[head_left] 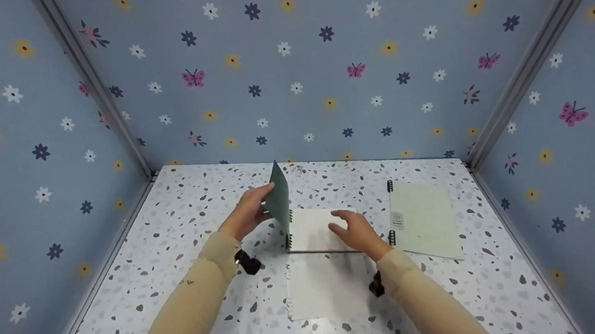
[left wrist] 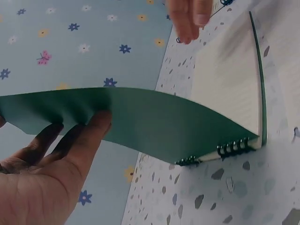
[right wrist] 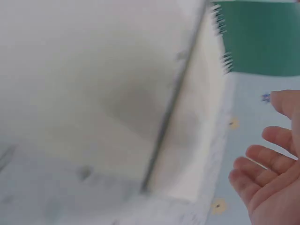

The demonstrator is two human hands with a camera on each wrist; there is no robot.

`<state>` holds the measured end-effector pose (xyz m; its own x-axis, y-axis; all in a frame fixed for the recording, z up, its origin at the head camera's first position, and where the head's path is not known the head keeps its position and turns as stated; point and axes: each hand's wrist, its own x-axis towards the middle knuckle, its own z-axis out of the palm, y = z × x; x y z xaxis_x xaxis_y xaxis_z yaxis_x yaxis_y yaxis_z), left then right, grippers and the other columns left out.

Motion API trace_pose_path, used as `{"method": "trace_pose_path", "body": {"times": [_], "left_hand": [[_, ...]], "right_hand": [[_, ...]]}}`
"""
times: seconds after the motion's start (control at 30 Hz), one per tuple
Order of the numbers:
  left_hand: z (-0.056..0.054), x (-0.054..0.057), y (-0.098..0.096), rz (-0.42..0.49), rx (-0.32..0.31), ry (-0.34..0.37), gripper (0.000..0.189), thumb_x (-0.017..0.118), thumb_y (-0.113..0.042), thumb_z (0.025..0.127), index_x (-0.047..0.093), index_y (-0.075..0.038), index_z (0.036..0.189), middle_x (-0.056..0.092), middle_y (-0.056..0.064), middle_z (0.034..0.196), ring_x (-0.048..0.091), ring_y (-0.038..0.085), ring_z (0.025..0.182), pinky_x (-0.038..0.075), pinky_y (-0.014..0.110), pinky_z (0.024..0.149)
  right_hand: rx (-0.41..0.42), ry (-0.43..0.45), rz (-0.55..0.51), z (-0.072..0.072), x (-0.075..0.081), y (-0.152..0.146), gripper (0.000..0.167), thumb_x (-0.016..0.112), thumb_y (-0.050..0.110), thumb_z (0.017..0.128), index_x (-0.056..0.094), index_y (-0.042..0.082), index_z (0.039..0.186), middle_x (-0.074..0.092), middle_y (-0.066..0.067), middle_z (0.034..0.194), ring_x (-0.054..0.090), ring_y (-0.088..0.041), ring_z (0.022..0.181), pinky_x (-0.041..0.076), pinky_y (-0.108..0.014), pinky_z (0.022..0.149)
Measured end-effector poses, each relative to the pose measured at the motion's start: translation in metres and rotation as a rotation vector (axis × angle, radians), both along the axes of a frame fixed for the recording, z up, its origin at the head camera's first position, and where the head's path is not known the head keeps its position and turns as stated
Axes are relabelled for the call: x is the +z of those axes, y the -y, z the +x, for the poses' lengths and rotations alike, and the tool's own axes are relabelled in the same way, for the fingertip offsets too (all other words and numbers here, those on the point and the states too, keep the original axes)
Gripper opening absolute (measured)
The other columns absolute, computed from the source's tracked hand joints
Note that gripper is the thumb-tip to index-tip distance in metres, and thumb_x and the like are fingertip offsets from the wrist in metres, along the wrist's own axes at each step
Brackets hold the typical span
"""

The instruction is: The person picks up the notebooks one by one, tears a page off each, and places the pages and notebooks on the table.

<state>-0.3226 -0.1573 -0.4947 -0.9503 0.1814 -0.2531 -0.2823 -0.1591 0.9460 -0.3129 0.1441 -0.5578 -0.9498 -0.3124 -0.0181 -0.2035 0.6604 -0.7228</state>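
A spiral notebook with a dark green cover (head_left: 278, 196) lies open on the table, its lined page (head_left: 310, 231) facing up. My left hand (head_left: 248, 210) holds the cover raised on its coil side; in the left wrist view the fingers (left wrist: 89, 133) lie along the cover's outer face, and the cover bows. Over the right part of the page hovers my right hand (head_left: 359, 234), fingers spread and relaxed. In the right wrist view this hand (right wrist: 274, 173) grips nothing. Below the notebook lies a loose white sheet (head_left: 326, 290) with a torn, ragged left edge.
To the right, a pale green spiral notebook (head_left: 424, 219) lies closed with a small label (head_left: 397, 220). The speckled white table (head_left: 196, 243) meets flower-patterned walls (head_left: 302, 75) at the back and sides.
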Motion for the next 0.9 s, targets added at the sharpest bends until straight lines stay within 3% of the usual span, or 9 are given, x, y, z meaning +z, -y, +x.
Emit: {"method": "trace_pose_path", "body": {"times": [0.13,0.23,0.33,0.43,0.57,0.7,0.8,0.9], "left_hand": [[0.001,0.000,-0.018,-0.009,-0.027,-0.038,0.057,0.050,-0.041,0.116,0.050,0.000,0.156,0.048,0.022,0.164,0.050,0.043,0.153,0.045,0.059,0.125],[0.002,-0.005,-0.030,-0.023,-0.047,-0.041,0.062,0.045,-0.046,0.117,0.051,0.002,0.155,0.049,0.024,0.162,0.051,0.044,0.151,0.048,0.058,0.123],[0.003,-0.013,-0.040,-0.056,-0.056,-0.023,0.063,0.041,-0.045,0.118,0.049,0.004,0.157,0.048,0.026,0.163,0.051,0.044,0.151,0.050,0.057,0.122],[0.004,-0.025,-0.046,-0.152,-0.056,-0.015,0.056,0.044,-0.036,0.118,0.050,0.005,0.156,0.050,0.027,0.161,0.052,0.044,0.150,0.050,0.058,0.122],[0.007,-0.041,-0.048,-0.350,-0.051,-0.057,0.046,0.053,-0.024,0.115,0.057,0.008,0.148,0.060,0.026,0.151,0.061,0.042,0.138,0.054,0.058,0.116],[0.011,-0.058,-0.045,-0.629,-0.073,-0.201,0.037,0.059,-0.019,0.112,0.066,0.005,0.139,0.069,0.022,0.138,0.067,0.035,0.128,0.058,0.053,0.111],[0.015,-0.071,-0.044,-0.869,-0.141,-0.343,0.034,0.062,-0.016,0.110,0.069,0.004,0.137,0.071,0.022,0.137,0.068,0.036,0.131,0.056,0.053,0.114],[0.021,-0.083,-0.043,-1.027,-0.241,-0.440,0.035,0.065,-0.016,0.109,0.069,0.004,0.138,0.071,0.022,0.140,0.066,0.039,0.136,0.053,0.055,0.118]], "right_hand": [[0.068,0.031,-0.288,-0.001,0.019,0.014,0.042,0.058,0.018,0.113,0.062,-0.005,0.149,0.065,-0.026,0.150,0.065,-0.042,0.137,0.053,-0.057,0.118],[0.071,0.121,-0.490,-0.002,0.027,0.019,0.044,0.050,0.017,0.116,0.057,-0.009,0.150,0.064,-0.029,0.148,0.067,-0.041,0.135,0.054,-0.055,0.117],[-0.015,0.230,-0.688,-0.003,0.033,0.020,0.048,0.044,0.025,0.119,0.058,-0.010,0.149,0.067,-0.028,0.142,0.073,-0.033,0.126,0.059,-0.049,0.113],[-0.162,0.271,-0.784,-0.004,0.038,0.016,0.048,0.050,0.031,0.117,0.065,-0.008,0.141,0.074,-0.019,0.124,0.079,-0.022,0.104,0.067,-0.040,0.096],[-0.303,0.245,-0.693,-0.007,0.043,0.005,0.033,0.069,0.017,0.107,0.071,-0.007,0.129,0.076,-0.012,0.107,0.075,-0.014,0.085,0.069,-0.031,0.077],[-0.366,0.215,-0.518,-0.011,0.043,-0.006,0.020,0.074,0.004,0.099,0.073,-0.006,0.117,0.074,-0.011,0.102,0.074,-0.014,0.082,0.068,-0.027,0.071],[-0.401,0.174,-0.384,-0.013,0.036,-0.013,0.010,0.073,0.002,0.098,0.073,-0.005,0.105,0.071,-0.012,0.096,0.072,-0.015,0.076,0.066,-0.026,0.065],[-0.437,0.129,-0.243,-0.012,0.024,-0.017,0.004,0.073,0.001,0.096,0.073,-0.003,0.098,0.070,-0.011,0.091,0.068,-0.017,0.072,0.063,-0.025,0.059]]}}
